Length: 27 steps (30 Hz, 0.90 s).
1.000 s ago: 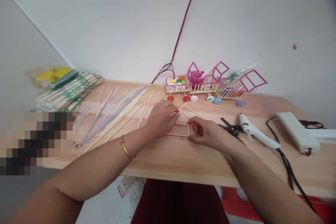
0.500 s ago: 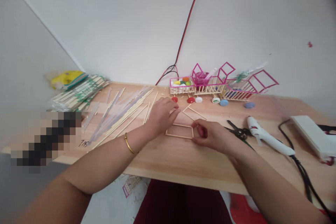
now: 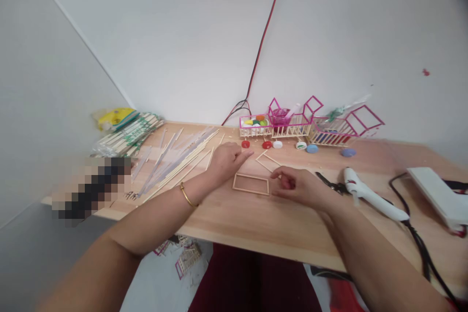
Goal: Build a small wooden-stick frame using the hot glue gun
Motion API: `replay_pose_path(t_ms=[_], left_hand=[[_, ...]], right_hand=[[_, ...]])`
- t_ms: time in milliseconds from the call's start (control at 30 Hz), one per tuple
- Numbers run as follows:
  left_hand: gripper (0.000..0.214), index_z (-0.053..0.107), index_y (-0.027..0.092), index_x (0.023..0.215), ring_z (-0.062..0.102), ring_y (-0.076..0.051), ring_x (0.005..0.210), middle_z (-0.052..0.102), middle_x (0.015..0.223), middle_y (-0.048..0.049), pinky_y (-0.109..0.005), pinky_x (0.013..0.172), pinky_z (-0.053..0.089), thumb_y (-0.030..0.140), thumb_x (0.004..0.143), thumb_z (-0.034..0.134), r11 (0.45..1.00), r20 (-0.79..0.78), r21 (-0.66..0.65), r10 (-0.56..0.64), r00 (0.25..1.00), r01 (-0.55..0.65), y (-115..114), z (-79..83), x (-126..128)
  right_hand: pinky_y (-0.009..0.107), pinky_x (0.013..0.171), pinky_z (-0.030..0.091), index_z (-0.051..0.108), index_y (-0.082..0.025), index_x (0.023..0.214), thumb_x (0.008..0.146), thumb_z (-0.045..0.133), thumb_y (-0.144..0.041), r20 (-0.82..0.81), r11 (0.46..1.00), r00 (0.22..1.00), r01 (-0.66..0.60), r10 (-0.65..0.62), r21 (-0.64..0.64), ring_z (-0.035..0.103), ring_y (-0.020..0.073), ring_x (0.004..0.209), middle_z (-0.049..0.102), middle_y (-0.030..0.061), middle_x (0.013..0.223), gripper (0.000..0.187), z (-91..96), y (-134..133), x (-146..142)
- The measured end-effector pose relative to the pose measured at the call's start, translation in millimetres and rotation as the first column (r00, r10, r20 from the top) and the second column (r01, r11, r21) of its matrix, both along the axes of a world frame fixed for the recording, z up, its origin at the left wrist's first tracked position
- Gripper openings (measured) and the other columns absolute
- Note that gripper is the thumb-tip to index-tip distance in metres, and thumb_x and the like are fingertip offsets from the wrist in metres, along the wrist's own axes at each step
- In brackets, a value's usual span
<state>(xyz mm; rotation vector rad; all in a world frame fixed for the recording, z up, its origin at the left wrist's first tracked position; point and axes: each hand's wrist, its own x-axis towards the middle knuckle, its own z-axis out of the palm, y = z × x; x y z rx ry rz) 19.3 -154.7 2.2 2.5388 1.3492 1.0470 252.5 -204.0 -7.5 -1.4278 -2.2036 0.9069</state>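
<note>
A small rectangular frame of thin wooden sticks [image 3: 251, 192] lies flat on the wooden table, between my hands. My left hand [image 3: 229, 161] hovers just above its far left corner, thumb stretched out, the other fingers partly hidden, nothing visible in it. By the frame's right end is my right hand [image 3: 297, 186], its thumb and forefinger apart with no object between them; whether it touches the frame I cannot tell. Just beyond, two or three joined sticks [image 3: 269, 162] form an open angled piece, partly behind my right hand.
Loose sticks [image 3: 186, 158] and translucent glue sticks [image 3: 141, 166] lie left, before bundled sticks [image 3: 133, 134]. Small stick carts [image 3: 290, 129] with bottle-cap wheels stand along the wall. To the right are black-handled pliers [image 3: 331, 183], a white glue gun [image 3: 376, 197] with cable, and a white box [image 3: 435, 197].
My right hand has drawn slightly away from the frame's right end, and its fingers are apart. My left thumb has straightened out. The camera view has shifted a little.
</note>
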Motion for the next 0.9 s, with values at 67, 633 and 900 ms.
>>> replay_pose_path(t_ms=[67, 633, 900], left_hand=[[0.047, 0.043, 0.015, 0.05, 0.042, -0.01, 0.054, 0.048, 0.054, 0.0006, -0.025, 0.054, 0.029, 0.048, 0.084, 0.044, 0.998, -0.041, -0.051, -0.025, 0.999, 0.023, -0.3, 3.3, -2.9], [0.028, 0.063, 0.018, 0.067, 0.053, -0.014, 0.07, 0.061, 0.072, -0.0029, -0.026, 0.066, 0.038, 0.043, 0.076, 0.056, 0.981, -0.183, -0.194, -0.051, 0.982, 0.015, 6.9, -5.4, -38.1], [0.027, 0.066, 0.018, 0.062, 0.051, -0.013, 0.055, 0.062, 0.061, -0.0027, -0.024, 0.053, 0.032, 0.035, 0.076, 0.051, 0.917, -0.311, -0.398, -0.1, 0.945, -0.034, -7.8, -0.1, -35.0]], right_hand=[[0.021, 0.046, 0.027, 0.059, -0.02, 0.082, 0.075, 0.057, -0.045, -0.041, 0.995, 0.996, 0.084, -0.082, 0.053, 0.035, 0.0081, 0.048, 0.04, -0.0069, 0.053, 0.026, 2.4, 1.1, 2.9], [0.024, 0.05, 0.034, 0.059, -0.02, 0.077, 0.082, 0.048, -0.041, -0.075, 0.842, 0.95, 0.304, -0.303, 0.446, 0.042, 0.0114, 0.051, 0.048, -0.001, 0.056, 0.025, 3.1, -0.1, -10.7], [0.032, 0.075, 0.045, 0.056, -0.021, 0.103, 0.074, 0.06, -0.04, 0.001, 0.936, 0.999, -0.05, 0.053, 0.35, 0.055, 0.0191, 0.085, 0.06, 0.0078, 0.096, 0.035, -3.3, -0.4, -13.7]])
